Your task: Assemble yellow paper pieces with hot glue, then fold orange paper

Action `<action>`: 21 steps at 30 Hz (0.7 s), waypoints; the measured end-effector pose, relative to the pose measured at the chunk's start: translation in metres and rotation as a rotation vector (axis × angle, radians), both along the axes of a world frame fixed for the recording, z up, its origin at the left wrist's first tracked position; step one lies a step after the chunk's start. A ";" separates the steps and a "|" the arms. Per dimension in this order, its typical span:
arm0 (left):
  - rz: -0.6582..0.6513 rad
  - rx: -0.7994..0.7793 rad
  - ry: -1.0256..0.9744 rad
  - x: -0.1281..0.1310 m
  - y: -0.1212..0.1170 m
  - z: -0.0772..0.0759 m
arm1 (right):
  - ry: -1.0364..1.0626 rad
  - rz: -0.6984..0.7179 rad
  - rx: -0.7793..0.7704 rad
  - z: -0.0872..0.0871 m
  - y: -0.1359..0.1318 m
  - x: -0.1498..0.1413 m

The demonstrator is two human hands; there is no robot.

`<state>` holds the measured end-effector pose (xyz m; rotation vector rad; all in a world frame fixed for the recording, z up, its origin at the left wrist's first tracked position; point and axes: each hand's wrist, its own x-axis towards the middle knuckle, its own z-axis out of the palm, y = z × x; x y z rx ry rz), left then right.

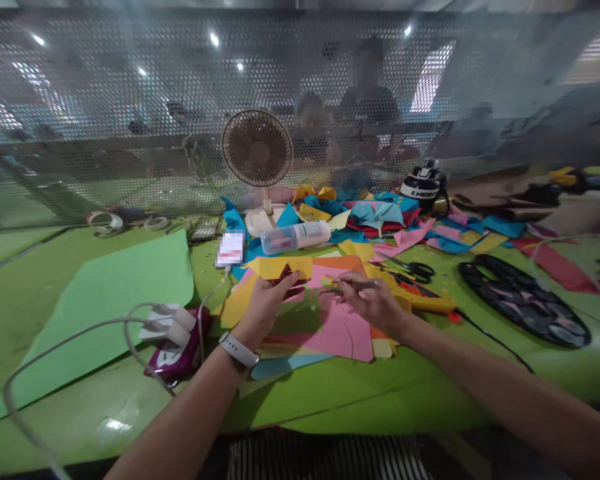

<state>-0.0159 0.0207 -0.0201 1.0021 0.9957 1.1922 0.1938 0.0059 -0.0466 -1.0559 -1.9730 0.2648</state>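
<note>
My left hand (266, 300) pinches a small dark red paper piece (286, 276) above a heap of coloured paper sheets (330, 320). A white watch sits on that wrist. My right hand (371, 301) is closed on a thin metal tool (345, 287) that looks like tweezers or small scissors, its tip pointing left toward the red piece. Both hands hover over pink, yellow and orange sheets on the green table (330, 400).
A large green sheet (105, 293) lies at the left, with a purple device and white cables (175, 333) beside it. Further back stand a small fan (257, 150) and a lying bottle (295, 237). Black-handled scissors (415, 270), a yellow glue gun (420, 300) and a black tray (525, 300) are at the right. People sit behind the mesh screen.
</note>
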 end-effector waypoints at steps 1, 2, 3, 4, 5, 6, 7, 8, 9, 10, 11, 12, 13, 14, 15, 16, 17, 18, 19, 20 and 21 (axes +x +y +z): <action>0.003 -0.003 0.008 0.000 0.000 0.000 | -0.008 0.003 0.009 -0.001 0.001 0.000; 0.008 -0.004 0.014 0.000 -0.001 0.001 | -0.023 0.001 0.014 -0.001 0.002 0.000; 0.014 -0.005 0.019 0.001 -0.001 0.001 | -0.037 -0.009 0.011 -0.001 0.003 0.000; 0.017 -0.007 0.021 0.001 -0.002 0.002 | -0.045 -0.019 0.001 -0.001 0.003 0.001; 0.018 -0.009 0.021 0.001 -0.002 0.002 | -0.042 -0.030 -0.015 -0.001 0.004 0.002; 0.015 -0.012 0.018 0.001 -0.002 0.003 | -0.029 -0.037 -0.033 0.000 0.003 0.003; 0.009 -0.015 0.014 0.001 -0.003 0.003 | -0.008 -0.043 -0.051 0.001 0.003 0.004; 0.004 -0.015 0.010 0.001 -0.003 0.003 | 0.017 -0.044 -0.063 0.003 0.002 0.006; 0.000 -0.011 0.005 0.000 -0.003 0.003 | 0.040 -0.042 -0.073 0.005 0.001 0.007; -0.001 -0.005 0.001 0.000 -0.002 0.002 | 0.056 -0.038 -0.081 0.007 0.000 0.008; -0.004 0.001 -0.003 0.000 -0.002 0.002 | 0.066 -0.038 -0.085 0.009 0.000 0.009; -0.007 0.005 -0.004 0.000 -0.001 0.001 | 0.066 -0.041 -0.084 0.011 -0.001 0.009; -0.008 0.010 -0.006 -0.001 0.000 0.000 | 0.057 -0.049 -0.076 0.012 -0.001 0.010; -0.011 0.014 -0.007 -0.001 0.001 -0.001 | 0.039 -0.061 -0.065 0.013 -0.001 0.010; -0.013 0.017 -0.006 -0.001 0.002 -0.003 | 0.014 -0.074 -0.049 0.014 -0.001 0.010; -0.014 0.020 -0.004 -0.001 0.002 -0.004 | -0.012 -0.085 -0.035 0.014 0.000 0.010; -0.015 0.025 0.000 -0.002 0.003 -0.004 | -0.036 -0.091 -0.026 0.014 0.000 0.010; -0.016 0.030 0.004 -0.002 0.003 -0.005 | -0.053 -0.092 -0.020 0.014 0.000 0.010; -0.015 0.034 0.007 -0.002 0.003 -0.005 | -0.062 -0.092 -0.016 0.014 0.000 0.010; -0.013 0.036 0.010 -0.002 0.003 -0.006 | -0.071 -0.090 -0.013 0.014 -0.001 0.010; -0.009 0.037 0.012 -0.001 0.003 -0.006 | -0.079 -0.089 -0.010 0.014 -0.002 0.010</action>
